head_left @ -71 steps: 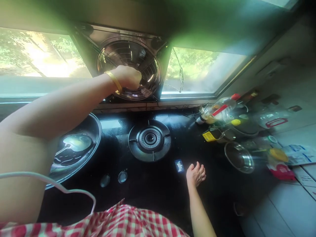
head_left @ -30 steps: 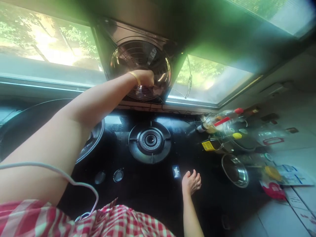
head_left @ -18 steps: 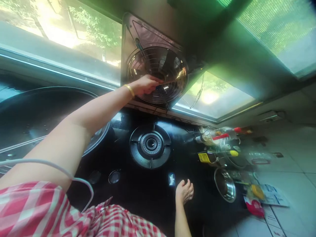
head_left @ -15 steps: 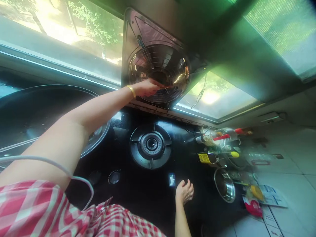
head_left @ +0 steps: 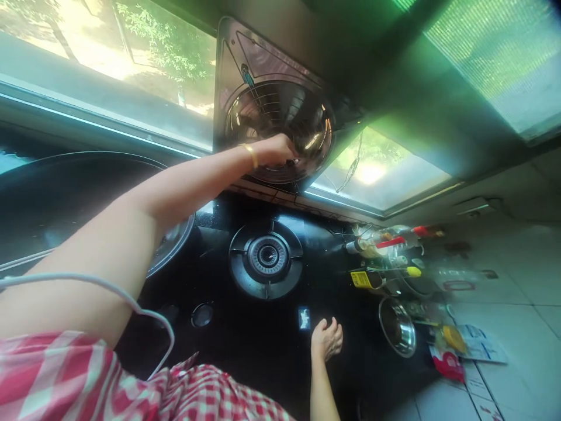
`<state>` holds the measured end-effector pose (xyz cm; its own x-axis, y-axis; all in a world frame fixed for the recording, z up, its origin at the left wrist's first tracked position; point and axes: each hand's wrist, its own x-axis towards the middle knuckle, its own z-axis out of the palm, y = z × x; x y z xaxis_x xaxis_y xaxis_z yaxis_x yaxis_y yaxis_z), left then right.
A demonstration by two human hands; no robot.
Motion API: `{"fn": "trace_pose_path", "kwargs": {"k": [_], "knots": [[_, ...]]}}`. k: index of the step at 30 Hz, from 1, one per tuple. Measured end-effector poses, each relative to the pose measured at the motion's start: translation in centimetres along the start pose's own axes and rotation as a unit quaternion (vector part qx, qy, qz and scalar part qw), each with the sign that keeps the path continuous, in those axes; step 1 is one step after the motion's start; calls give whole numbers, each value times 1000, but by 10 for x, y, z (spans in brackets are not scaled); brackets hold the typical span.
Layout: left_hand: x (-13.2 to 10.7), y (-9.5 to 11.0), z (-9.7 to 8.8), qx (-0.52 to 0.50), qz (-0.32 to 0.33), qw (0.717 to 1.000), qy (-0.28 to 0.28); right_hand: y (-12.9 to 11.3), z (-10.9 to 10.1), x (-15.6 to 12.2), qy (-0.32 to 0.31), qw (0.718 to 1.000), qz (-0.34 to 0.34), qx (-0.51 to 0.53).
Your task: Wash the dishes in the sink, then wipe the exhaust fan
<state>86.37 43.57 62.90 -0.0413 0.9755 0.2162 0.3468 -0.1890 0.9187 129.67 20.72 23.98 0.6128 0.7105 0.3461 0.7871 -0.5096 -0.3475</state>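
Note:
My left hand (head_left: 280, 149), with a gold bracelet at the wrist, reaches up to the round metal grille of an exhaust fan (head_left: 302, 117) in the window. Its fingers are curled against the lower part of the grille; whatever they hold, if anything, is hidden. Below the fan sits a gas burner (head_left: 268, 255) on the black glass hob (head_left: 254, 333). My right hand (head_left: 326, 340) hovers low over the hob's right side, fingers loosely bent and apart, with nothing in it. A small bright label (head_left: 304, 318) is on the glass beside it.
A large wok (head_left: 175, 245) covers the hob's left side. At right stand a steel bowl (head_left: 397, 327), bottles (head_left: 388, 242), a yellow-labelled container (head_left: 360, 279) and a red-and-white packet (head_left: 447, 363). A white cable (head_left: 109, 283) crosses my left arm.
My left hand has shifted slightly right across the grille, its fingers now bent downward more. My right hand keeps its place over the hob.

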Motion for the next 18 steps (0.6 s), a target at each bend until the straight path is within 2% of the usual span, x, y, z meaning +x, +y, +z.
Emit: {"fn": "trace_pose_path", "kwargs": {"k": [2, 4, 6, 9, 11, 12, 13, 15, 16, 18], "knots": [[-12, -10, -5, -108, -28, 994, 14, -1, 0, 0, 0, 1000, 2, 2], [-26, -20, 4, -256, -30, 965, 38, -1, 0, -1, 5, 1000, 1, 7], [-39, -29, 27, -392, -38, 918, 56, 0, 1, -1, 13, 1000, -6, 10], [-50, -36, 74, -556, -52, 828, 50, 3, 3, 0, 29, 999, -23, 12], [-50, -36, 103, -627, -51, 777, 38, 5, 6, 0, 38, 999, -31, 13], [-48, -35, 114, -645, -49, 762, 32, 5, 7, 0, 41, 999, -33, 14], [-46, -34, 121, -650, -48, 758, 26, 5, 7, 0, 41, 998, -33, 15], [-40, -35, 125, -616, -52, 786, 10, 5, 8, -1, 42, 999, -30, 18], [-36, -37, 121, -577, -57, 815, 3, 4, 8, -2, 40, 999, -28, 18], [-31, -43, 104, -452, -68, 889, 2, 2, 7, -3, 37, 999, -22, 18]]}}
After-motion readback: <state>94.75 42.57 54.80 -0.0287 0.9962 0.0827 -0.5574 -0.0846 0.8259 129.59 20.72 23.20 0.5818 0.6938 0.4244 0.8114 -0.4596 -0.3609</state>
